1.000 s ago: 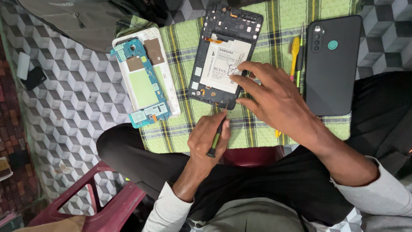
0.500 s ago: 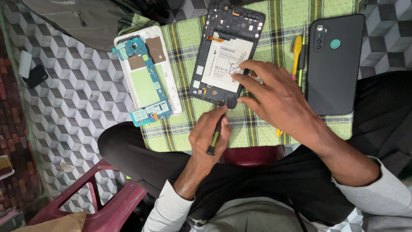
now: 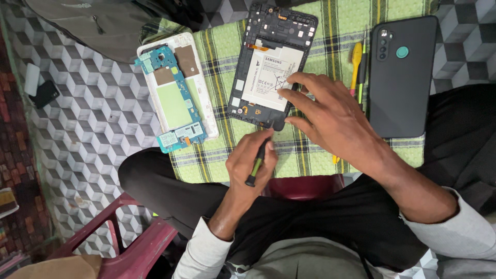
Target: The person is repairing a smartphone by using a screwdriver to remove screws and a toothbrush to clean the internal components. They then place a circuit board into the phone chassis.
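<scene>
An opened black device with a white battery lies on a green checked cloth. My right hand rests on its lower right side, fingertips touching the battery edge and the frame. My left hand grips a thin screwdriver with a green and black handle. The screwdriver's tip points up at the device's bottom edge, just under my right thumb.
A white device shell holding a blue-green circuit board lies to the left. A dark phone lies face down at the right, with yellow-handled tools beside it. A maroon stool carries the cloth. A grey bag sits at the top left.
My left hand has lifted the screwdriver from low on the cloth up to the device's bottom edge. My right hand stays on the device with only small finger shifts.
</scene>
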